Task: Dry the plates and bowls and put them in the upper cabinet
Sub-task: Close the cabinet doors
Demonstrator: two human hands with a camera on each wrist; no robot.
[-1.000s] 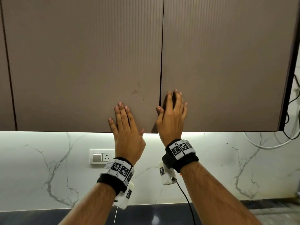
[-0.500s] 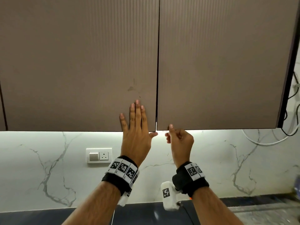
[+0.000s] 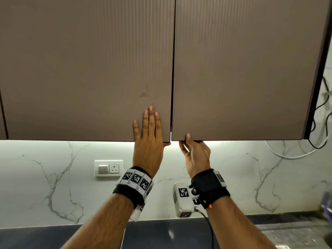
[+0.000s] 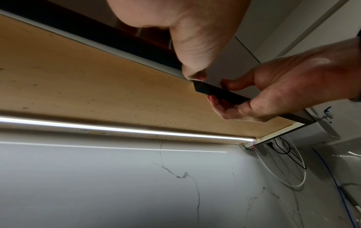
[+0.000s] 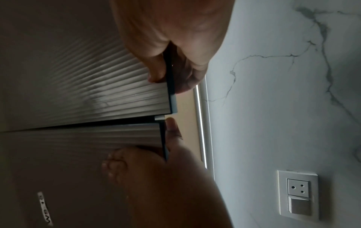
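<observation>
The upper cabinet has two ribbed brown doors. My left hand [image 3: 148,135] lies flat on the lower right corner of the left door [image 3: 86,69], fingers straight, thumb tip touching under its bottom edge. My right hand [image 3: 195,153] pinches the bottom edge of the right door [image 3: 242,69] near its lower left corner, thumb on the front, fingers behind. In the left wrist view that right door's corner [image 4: 220,94] stands slightly out from the cabinet's underside. The right wrist view shows the right door [image 5: 97,92] a little proud of the left door [image 5: 78,135]. No plates or bowls are in view.
A white switch and socket plate [image 3: 108,168] sits on the marble backsplash below the cabinet. A light strip [image 4: 117,129] runs under the cabinet's rear edge. Black and white cables [image 3: 319,137] hang at the right. A dark countertop [image 3: 53,236] lies below.
My right hand came off the right door's face, dropped to its bottom edge and now pinches it. My left hand slid right along the left door to its corner.
</observation>
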